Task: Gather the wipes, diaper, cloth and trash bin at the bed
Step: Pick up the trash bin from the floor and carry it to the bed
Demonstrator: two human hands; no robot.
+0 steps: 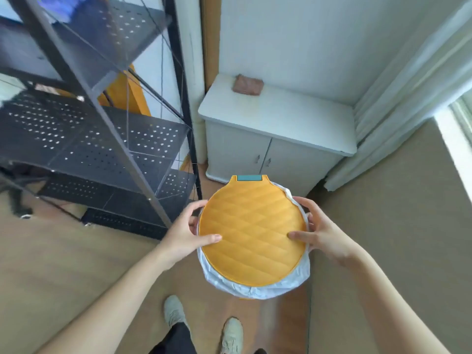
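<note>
The trash bin point(251, 233) is round, with a quilted orange lid, a teal tab at the far edge and a white bag liner folded over its rim. It sits just in front of my feet, seen from above. My left hand point(187, 233) grips its left rim, thumb on the lid. My right hand point(318, 232) grips the right rim the same way. A folded brown cloth point(247, 84) lies on the back left of a white cabinet top. Wipes and diaper are not in view.
A black perforated metal shelf rack point(102, 139) stands to the left, close to the bin. The low white cabinet point(275, 144) is straight ahead. White curtains point(398, 103) hang at the right by a brown wall. The floor is wood.
</note>
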